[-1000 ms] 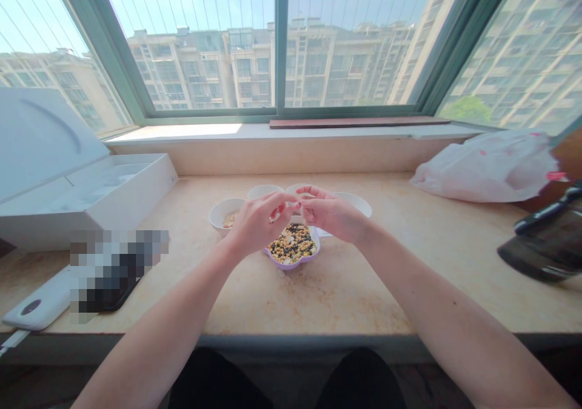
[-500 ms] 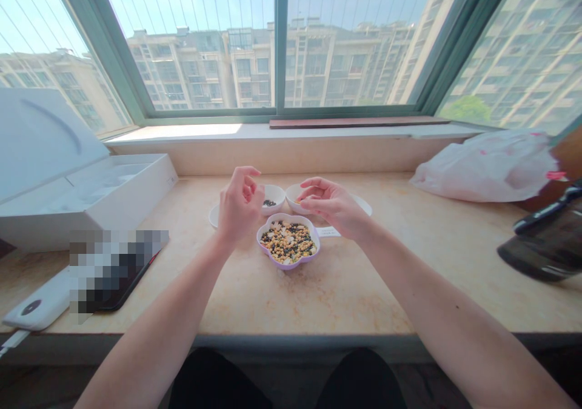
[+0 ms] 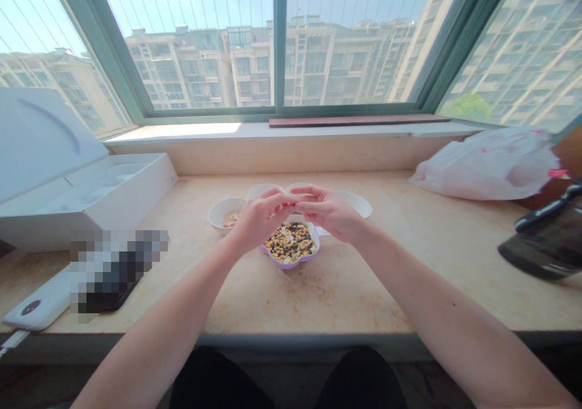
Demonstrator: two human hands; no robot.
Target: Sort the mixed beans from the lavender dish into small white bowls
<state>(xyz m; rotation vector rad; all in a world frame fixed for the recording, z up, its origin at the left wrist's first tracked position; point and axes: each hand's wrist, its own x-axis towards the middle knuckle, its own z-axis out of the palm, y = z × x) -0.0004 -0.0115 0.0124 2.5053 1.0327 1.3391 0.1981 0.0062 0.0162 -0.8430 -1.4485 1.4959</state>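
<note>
While the left hand (image 3: pixel 255 220) and right hand (image 3: pixel 335 214) hold fingers (image 3: pixel 313 205) narrow, contents indiscernible, small round yellow beans (image 3: pixel 291 246) likely slip unless pinched mid-side.

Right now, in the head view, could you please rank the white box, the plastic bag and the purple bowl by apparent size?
1. White box, cut off by the frame
2. Plastic bag
3. Purple bowl, partly hidden by the left hand
</note>
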